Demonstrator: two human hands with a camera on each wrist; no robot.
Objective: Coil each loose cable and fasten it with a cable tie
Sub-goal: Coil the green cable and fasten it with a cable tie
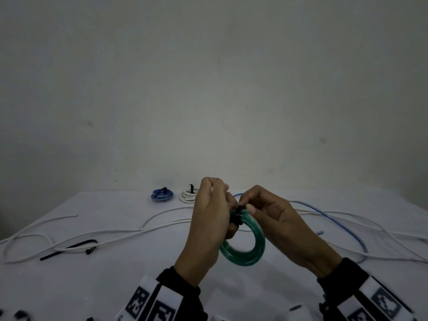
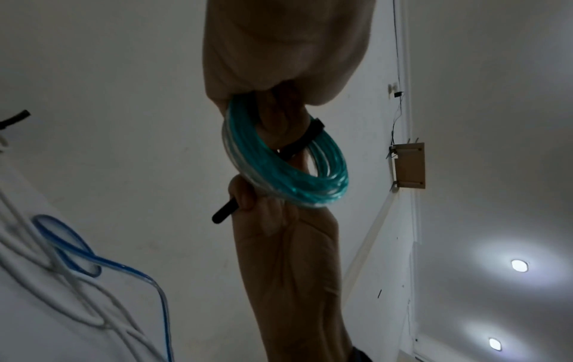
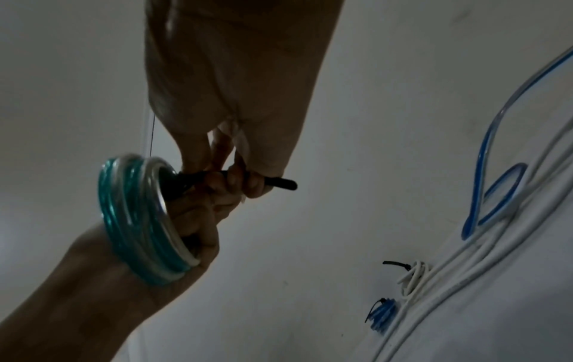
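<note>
A green translucent cable coil (image 1: 253, 250) hangs above the table's middle, held between both hands. My left hand (image 1: 215, 205) grips the coil's upper left side, with fingers passing through the ring (image 3: 133, 220). A black cable tie (image 1: 238, 215) wraps round the coil's top; in the left wrist view its band (image 2: 305, 138) crosses the strands (image 2: 297, 181). My right hand (image 1: 257, 205) pinches the tie's free tail (image 3: 280, 183) between thumb and fingertips, just right of the coil. The tail's end (image 2: 221, 214) sticks out past the thumb.
At the back of the white table (image 1: 69, 286) lie a tied blue coil (image 1: 162, 195) and a tied white coil (image 1: 188, 196). Loose white cables (image 1: 115, 232) and a loose blue cable (image 1: 342, 221) sprawl across it. Spare black ties (image 1: 69, 247) lie left.
</note>
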